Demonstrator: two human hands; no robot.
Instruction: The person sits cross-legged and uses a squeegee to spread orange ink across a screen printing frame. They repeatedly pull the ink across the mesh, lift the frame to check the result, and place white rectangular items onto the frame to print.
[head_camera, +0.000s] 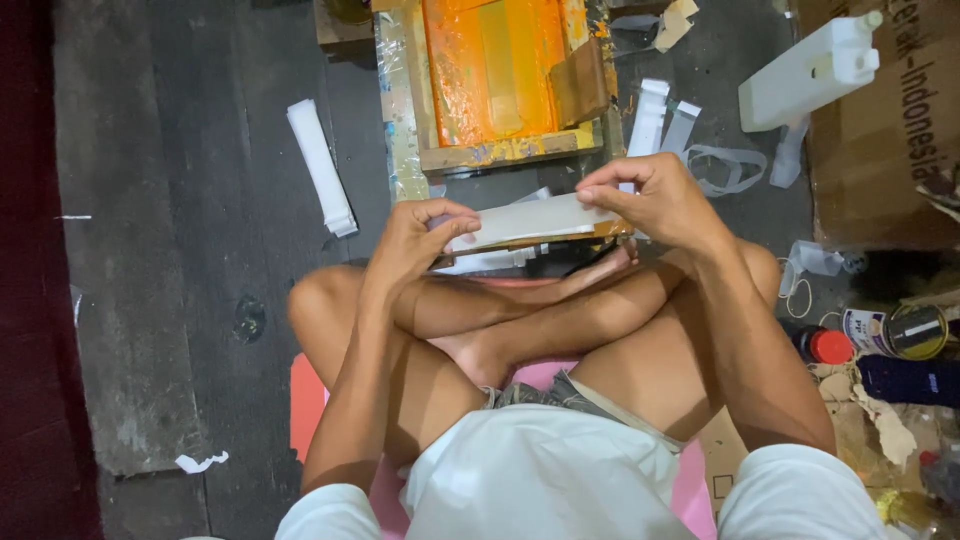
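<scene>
Both hands are pinching a pale flat strip (535, 221) over the crossed legs: left hand (415, 240) curled tight on its left end, right hand (655, 200) with fingertips pressed on the right end. Looks like a loose fingertip grip, so it could slip or crease. Just past it on the floor sits the orange-inked wooden screen frame (495, 80), so a dropped strip could pick up a smear
</scene>
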